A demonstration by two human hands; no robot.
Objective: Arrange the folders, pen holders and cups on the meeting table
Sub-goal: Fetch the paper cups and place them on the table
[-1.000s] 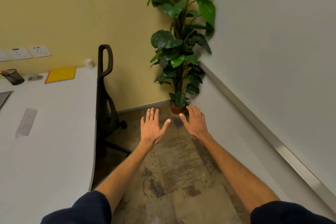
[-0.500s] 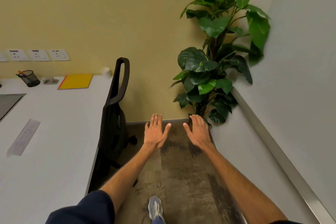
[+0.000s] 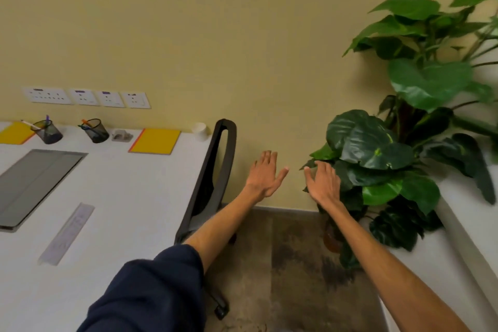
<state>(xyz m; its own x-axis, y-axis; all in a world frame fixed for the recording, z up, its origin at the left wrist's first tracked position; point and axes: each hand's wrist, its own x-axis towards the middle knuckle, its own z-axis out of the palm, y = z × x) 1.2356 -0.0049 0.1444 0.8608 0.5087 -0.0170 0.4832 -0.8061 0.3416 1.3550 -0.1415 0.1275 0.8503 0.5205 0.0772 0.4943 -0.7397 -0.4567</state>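
On the white meeting table [image 3: 121,197], near the far wall, lie a yellow folder [image 3: 155,141] and a second yellow folder [image 3: 14,132] at the far left. Two black mesh pen holders stand between them, one [image 3: 48,131] to the left of the other [image 3: 96,131]. A white paper cup [image 3: 200,131] stands at the table's far right corner. My left hand [image 3: 265,174] and my right hand [image 3: 323,183] are stretched out flat and empty in the gap right of the table, fingers apart, well away from all these objects.
A black office chair [image 3: 215,170] is pushed against the table's right edge. A large potted plant [image 3: 398,148] fills the right corner by a white ledge [image 3: 458,224]. A grey hatch [image 3: 32,183] and a flat strip [image 3: 67,233] lie on the table. Sockets [image 3: 86,96] line the wall.
The view has swung left and up, bringing more of the table, a second pen holder and a second folder into sight. Both hands stay flat, empty and outstretched.
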